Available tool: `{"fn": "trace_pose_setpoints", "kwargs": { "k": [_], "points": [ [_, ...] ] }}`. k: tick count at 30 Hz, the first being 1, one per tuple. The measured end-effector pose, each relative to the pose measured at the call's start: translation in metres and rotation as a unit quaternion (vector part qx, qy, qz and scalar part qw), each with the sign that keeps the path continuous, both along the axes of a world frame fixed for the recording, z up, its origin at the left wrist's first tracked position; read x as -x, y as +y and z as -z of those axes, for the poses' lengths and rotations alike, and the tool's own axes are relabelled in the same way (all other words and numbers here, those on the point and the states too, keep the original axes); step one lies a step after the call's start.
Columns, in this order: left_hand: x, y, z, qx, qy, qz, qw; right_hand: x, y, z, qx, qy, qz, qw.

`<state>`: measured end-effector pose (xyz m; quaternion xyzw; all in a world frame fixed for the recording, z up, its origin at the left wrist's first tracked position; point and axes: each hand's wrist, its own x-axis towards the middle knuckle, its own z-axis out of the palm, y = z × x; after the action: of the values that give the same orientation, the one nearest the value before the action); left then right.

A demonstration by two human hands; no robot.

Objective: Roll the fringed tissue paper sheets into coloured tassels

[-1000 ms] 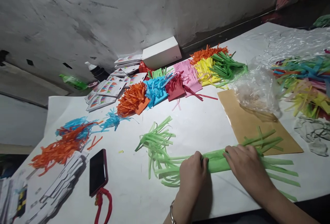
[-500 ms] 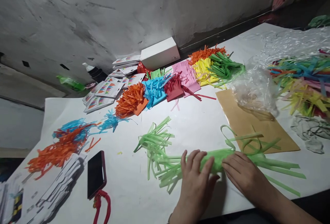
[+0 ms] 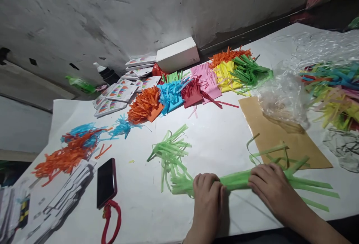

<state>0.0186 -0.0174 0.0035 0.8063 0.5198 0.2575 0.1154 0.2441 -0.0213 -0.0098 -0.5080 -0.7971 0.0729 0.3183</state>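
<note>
Each grip, left hand point(image 3: 208, 191) and right hand point(image 3: 268, 181), closes on the green paper roll point(image 3: 237, 179) spanning between them.

rough grey plaster wall point(image 3: 112, 8) behind a white-covered table point(image 3: 221, 139), lit from above

Matt green paper roll point(image 3: 238, 179), crinkly glossy plastic bag point(image 3: 280, 96).

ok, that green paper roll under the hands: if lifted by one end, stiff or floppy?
Probably floppy: the green roll looks like thin fringed paper, strips splaying loose at both ends. Likely very light. It may unroll, since both the left hand and right hand press it down.
</note>
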Motion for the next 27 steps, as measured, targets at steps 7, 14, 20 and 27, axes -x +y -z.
{"fn": "trace_pose_setpoints", "kwargs": {
  "k": [7,14,20,27],
  "points": [
    [-0.013,0.012,0.004,0.004,0.128,-0.098,0.987,0.016,0.01,-0.002,0.001,-0.102,0.129,0.986],
    [-0.011,0.013,0.006,0.016,0.121,-0.088,0.989,0.017,0.002,0.0,-0.06,-0.029,-0.036,0.997],
    [-0.005,0.009,0.0,-0.013,0.024,-0.007,1.0,0.018,0.002,0.001,-0.028,-0.008,-0.057,0.998],
    [-0.003,0.011,0.006,-0.02,0.003,0.084,0.996,0.021,0.0,0.002,-0.03,-0.03,-0.084,0.996]
  ]
}}
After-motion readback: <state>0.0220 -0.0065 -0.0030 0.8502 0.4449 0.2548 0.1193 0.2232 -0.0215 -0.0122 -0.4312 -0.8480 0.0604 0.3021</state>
